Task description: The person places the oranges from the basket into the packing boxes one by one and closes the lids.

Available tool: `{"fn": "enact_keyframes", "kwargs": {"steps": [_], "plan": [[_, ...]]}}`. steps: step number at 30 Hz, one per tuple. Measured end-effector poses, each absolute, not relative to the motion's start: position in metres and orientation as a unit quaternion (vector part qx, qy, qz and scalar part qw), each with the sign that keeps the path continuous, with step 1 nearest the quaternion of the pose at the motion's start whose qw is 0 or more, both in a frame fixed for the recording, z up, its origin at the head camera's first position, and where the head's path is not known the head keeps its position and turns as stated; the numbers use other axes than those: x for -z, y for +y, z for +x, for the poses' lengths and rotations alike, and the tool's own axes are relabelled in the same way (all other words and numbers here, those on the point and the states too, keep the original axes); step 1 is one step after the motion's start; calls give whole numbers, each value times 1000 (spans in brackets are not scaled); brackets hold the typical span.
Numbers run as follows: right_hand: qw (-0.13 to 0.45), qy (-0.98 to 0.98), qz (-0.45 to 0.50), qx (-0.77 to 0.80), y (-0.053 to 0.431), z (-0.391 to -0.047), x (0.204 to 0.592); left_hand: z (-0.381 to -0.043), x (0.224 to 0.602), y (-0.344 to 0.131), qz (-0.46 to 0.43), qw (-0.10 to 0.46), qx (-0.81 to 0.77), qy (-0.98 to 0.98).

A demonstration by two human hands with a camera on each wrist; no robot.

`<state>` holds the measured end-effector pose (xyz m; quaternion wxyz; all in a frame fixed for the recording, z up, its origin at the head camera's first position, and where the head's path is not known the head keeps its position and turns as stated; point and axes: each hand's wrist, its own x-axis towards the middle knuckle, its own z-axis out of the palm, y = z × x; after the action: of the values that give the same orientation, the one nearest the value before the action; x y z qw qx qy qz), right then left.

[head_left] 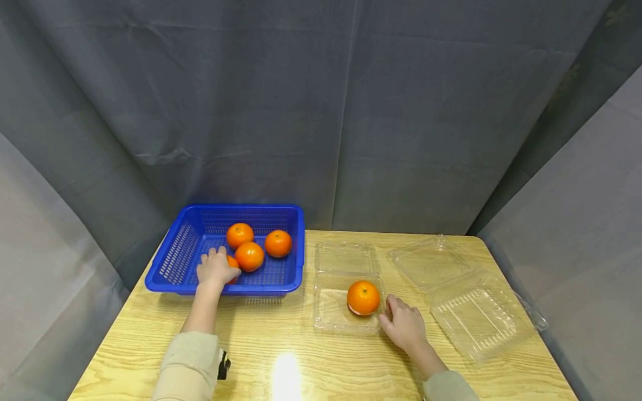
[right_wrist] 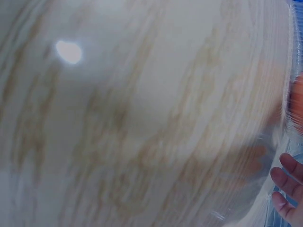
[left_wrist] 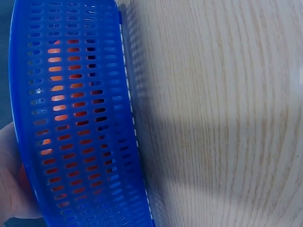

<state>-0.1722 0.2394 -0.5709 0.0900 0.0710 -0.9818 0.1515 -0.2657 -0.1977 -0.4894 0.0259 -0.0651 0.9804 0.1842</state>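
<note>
My left hand [head_left: 215,268] reaches over the near side of a blue plastic basket [head_left: 168,278] and grips an orange [head_left: 233,267], mostly hidden beneath it. Three more oranges lie to its right: one at the back [head_left: 239,235], one in the middle [head_left: 249,257] and one at the right [head_left: 278,243]. In the left wrist view the basket's slotted wall [left_wrist: 111,142] hides most of that hand [left_wrist: 12,179]. An orange [head_left: 363,298] sits on the right side of an opened clear plastic box [head_left: 328,317]. My right hand [head_left: 405,324], fingers loosely bent, is at the box's right edge, holding nothing.
Further right lie more opened clear plastic boxes [head_left: 476,320], one reaching the table's right edge. The wooden table [head_left: 251,345] meets a grey curtain [head_left: 401,139] behind, with pale curtains at both sides.
</note>
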Motion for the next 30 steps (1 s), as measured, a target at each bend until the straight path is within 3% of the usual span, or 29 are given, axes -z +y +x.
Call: {"fn": "enact_keyframes", "kwargs": {"steps": [30], "plan": [[103,-983,71,-135,239,-172,572,-267,457,-158,-11,-128,-184,974]]}}
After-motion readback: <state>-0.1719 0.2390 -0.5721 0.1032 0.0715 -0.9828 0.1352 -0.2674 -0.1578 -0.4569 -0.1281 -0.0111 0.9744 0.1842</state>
